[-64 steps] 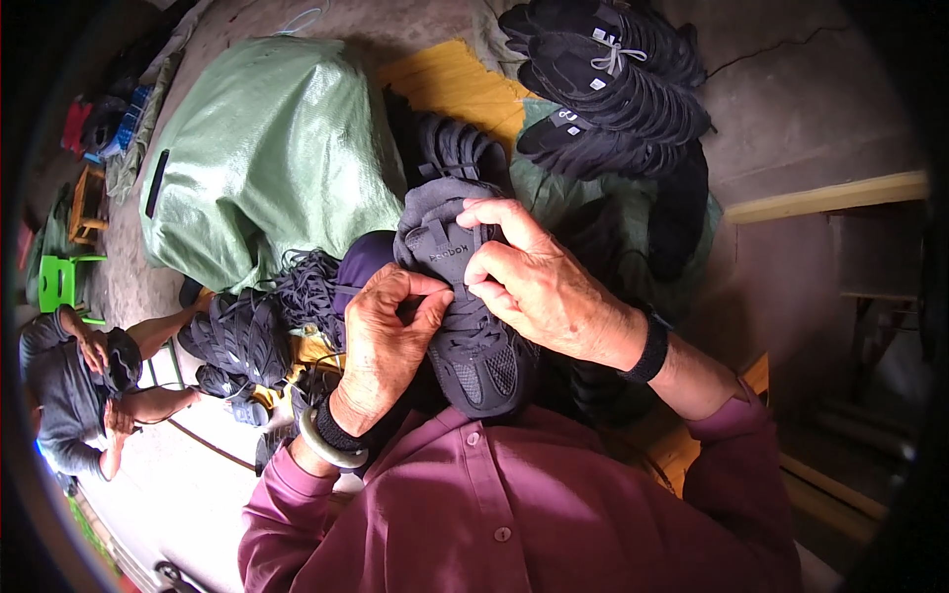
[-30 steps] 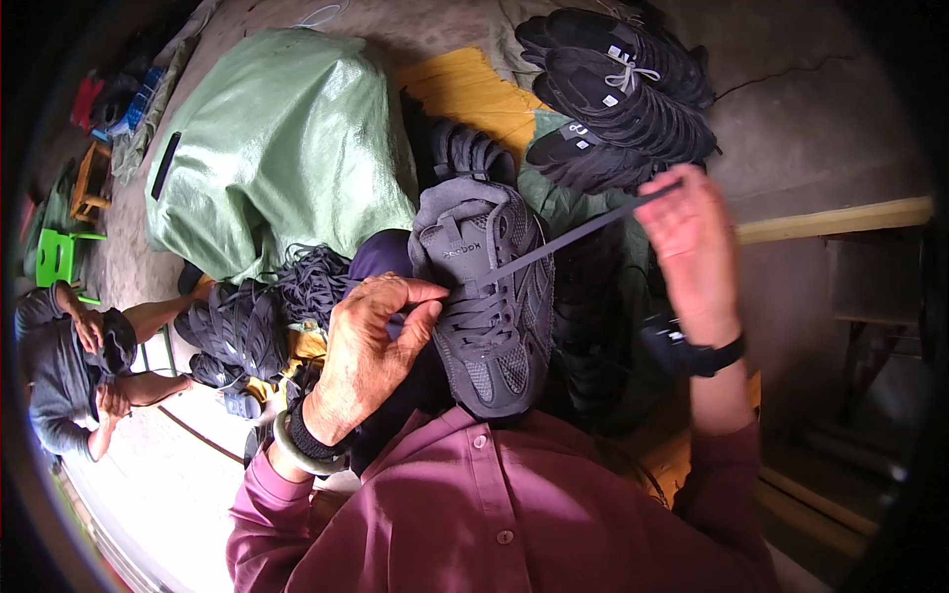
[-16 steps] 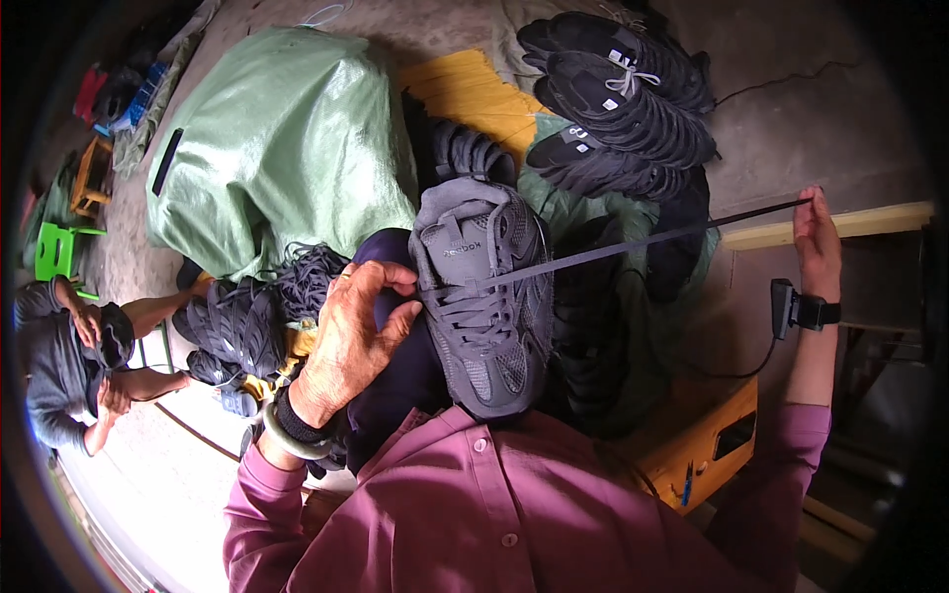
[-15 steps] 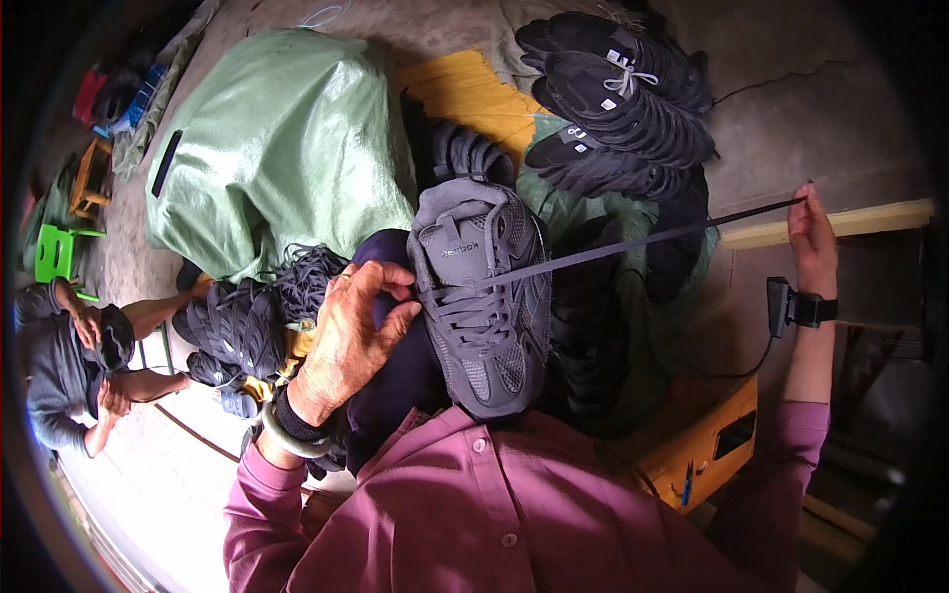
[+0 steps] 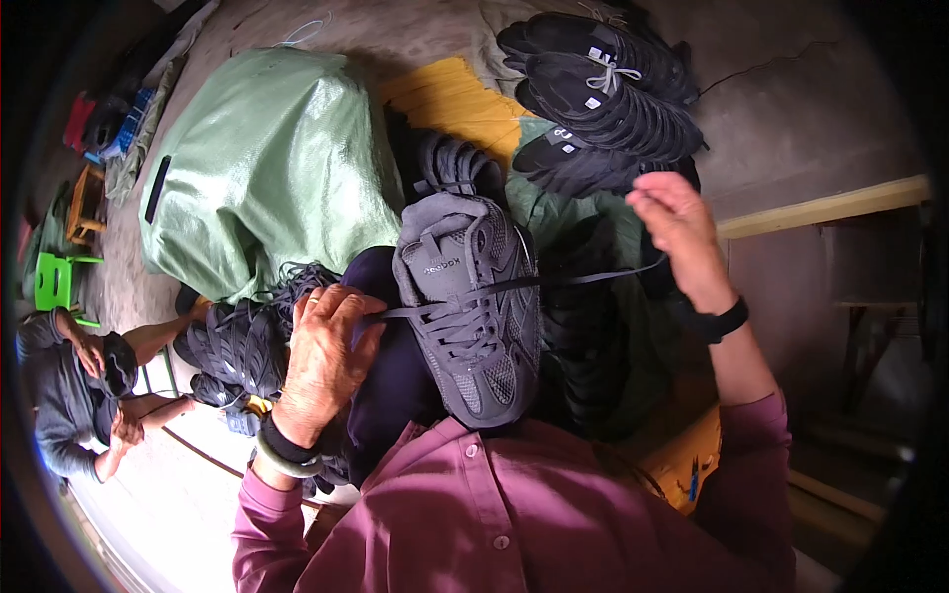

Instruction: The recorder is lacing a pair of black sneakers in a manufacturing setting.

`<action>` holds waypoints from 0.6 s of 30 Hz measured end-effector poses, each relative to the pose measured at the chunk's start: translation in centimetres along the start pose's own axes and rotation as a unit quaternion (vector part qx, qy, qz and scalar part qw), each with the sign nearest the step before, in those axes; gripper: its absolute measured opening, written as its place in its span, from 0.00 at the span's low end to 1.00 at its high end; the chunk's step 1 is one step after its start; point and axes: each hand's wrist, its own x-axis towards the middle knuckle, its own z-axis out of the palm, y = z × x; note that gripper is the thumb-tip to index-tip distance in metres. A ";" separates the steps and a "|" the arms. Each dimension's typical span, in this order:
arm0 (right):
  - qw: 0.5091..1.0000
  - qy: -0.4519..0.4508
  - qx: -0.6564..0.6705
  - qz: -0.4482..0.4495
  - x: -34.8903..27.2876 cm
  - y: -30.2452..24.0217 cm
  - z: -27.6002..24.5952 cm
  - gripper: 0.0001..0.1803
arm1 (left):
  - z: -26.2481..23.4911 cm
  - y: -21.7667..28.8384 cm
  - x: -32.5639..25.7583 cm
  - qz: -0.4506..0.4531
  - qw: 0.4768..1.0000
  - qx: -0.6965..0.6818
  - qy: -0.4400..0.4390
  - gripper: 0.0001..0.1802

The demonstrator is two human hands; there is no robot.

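A dark grey sneaker point(image 5: 474, 316) rests on my lap, its toe towards me and its tongue and collar away from me. Flat grey laces cross its front. At the shoe's left, my left hand point(image 5: 331, 346) pinches one stretch of shoelace between thumb and fingers. The other stretch of shoelace point(image 5: 583, 278) runs slackly over the shoe's right side to my right hand point(image 5: 684, 237), which is raised with its fingers bent together. Where the lace meets that hand is partly hidden.
Stacked black shoes point(image 5: 613, 99) stand at the far right; more dark shoes point(image 5: 460, 163) lie beyond my lap. A large green sack point(image 5: 272, 168) fills the far left. Dark laces and shoes point(image 5: 232, 341) lie at my left. Another person point(image 5: 84, 385) sits farther left.
My right hand has come inward and slightly down, and the lace, taut before, now sags. My left hand has moved a little left and down, drawing lace out from the shoe's left side.
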 end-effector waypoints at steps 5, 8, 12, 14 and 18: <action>0.991 -0.122 -0.036 -0.039 -3.1 -2.3 7.2 0.09 | -1.6 0.2 1.0 -0.074 0.986 -0.151 -0.007 0.16; 0.980 -0.157 -0.072 -0.098 -4.4 -2.9 8.9 0.11 | -1.0 1.8 2.3 -0.076 0.982 -0.167 0.035 0.14; 0.966 -0.137 -0.099 -0.197 -5.3 -2.4 10.8 0.09 | 0.3 3.3 4.4 0.036 0.992 -0.118 0.040 0.15; 0.961 -0.138 -0.139 -0.197 -5.8 -2.9 10.5 0.06 | 1.2 3.4 5.1 0.029 0.989 -0.145 0.026 0.16; 0.953 -0.191 -0.187 -0.145 -6.2 -3.2 9.8 0.05 | 1.6 4.1 5.7 0.033 0.989 -0.142 0.027 0.15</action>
